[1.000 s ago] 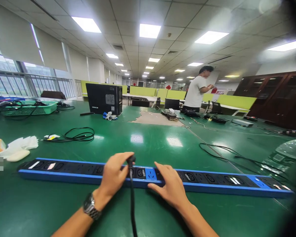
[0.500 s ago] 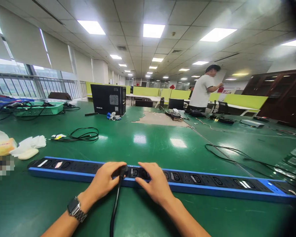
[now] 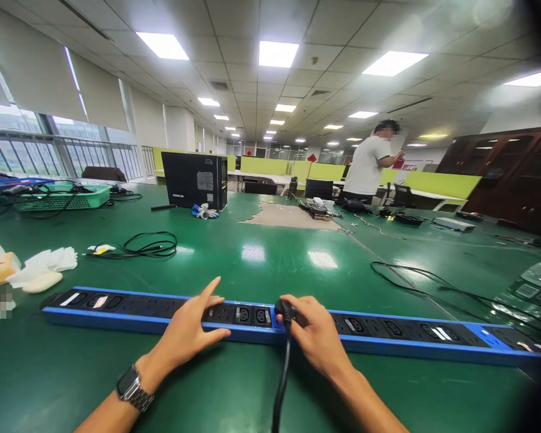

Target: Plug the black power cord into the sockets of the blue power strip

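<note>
A long blue power strip [image 3: 184, 328] with black sockets lies across the green table in front of me. My right hand [image 3: 313, 328] grips a black power plug [image 3: 285, 309] over the blue socket section near the strip's middle. From the plug a thick black cord [image 3: 280, 385] hangs toward me. Whether its pins are inside the socket is hidden. My left hand [image 3: 192, 328] rests at the strip left of the plug, fingers apart and holding nothing. Between the two hands, two black outlets [image 3: 252, 316] are visible. A watch [image 3: 134, 386] is on my left wrist.
Beyond the strip lies a coiled black cable [image 3: 151, 245]. Tissues [image 3: 49, 261] are at the left, and a clear plastic bottle [image 3: 529, 291] is at the right. Farther back are a black computer case [image 3: 187, 180], a green basket [image 3: 67, 198] and a standing person [image 3: 367, 162].
The plug has passed from my left hand to my right and moved rightward along the strip, onto the blue socket section. My left hand has opened.
</note>
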Tool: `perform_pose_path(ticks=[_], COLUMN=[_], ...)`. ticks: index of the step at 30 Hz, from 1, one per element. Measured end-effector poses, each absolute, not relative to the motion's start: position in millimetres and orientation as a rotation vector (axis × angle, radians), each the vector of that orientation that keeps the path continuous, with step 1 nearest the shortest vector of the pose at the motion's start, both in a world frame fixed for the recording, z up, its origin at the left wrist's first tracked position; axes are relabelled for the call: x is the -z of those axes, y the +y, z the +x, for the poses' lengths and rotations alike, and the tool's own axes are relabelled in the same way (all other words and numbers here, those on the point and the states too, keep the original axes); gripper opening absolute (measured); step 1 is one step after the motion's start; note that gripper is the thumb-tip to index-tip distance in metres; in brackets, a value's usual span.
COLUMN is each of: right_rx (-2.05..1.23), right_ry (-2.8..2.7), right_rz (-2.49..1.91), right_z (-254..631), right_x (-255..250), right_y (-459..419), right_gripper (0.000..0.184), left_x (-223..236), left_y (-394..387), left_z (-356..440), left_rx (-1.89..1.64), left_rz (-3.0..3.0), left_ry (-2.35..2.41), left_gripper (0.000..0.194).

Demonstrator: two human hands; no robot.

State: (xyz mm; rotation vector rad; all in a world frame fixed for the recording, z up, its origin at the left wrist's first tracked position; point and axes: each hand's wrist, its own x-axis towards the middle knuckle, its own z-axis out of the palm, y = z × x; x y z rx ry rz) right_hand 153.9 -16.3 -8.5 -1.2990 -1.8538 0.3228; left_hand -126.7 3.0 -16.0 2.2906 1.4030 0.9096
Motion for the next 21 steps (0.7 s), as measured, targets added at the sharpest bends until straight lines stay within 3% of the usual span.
perform_pose_path(ticks=[6,10,15,21], right_rx=[-0.351,-0.237,-0.15,-0.144], right_ry=[-1.934,-2.015,-2.005,-2.054], right_rz=[-1.283,-1.342,-1.338,-1.365], right_z=[168.2,164.0,169.0,169.7], right_x=[22.9,21.6,26.1,27.7], right_y=[-14.4,-14.9,-17.8,-19.3], right_gripper=[0.028,0.031,0.069,0.08], left_x=[11.6,7.3,7.6,-0.6], left_y=[3.7,1.8,1.1,3.1], left_z=[-109.7,-75.7,-14.5,-24.2], left_rx=[-0.941,-0.943,-0.943,-1.27], left_rz=[2.274,2.315,2.426,2.37], left_ry=[1.384,1.184,1.035,1.092], left_gripper=[0.093,0.071,0.046,0.034])
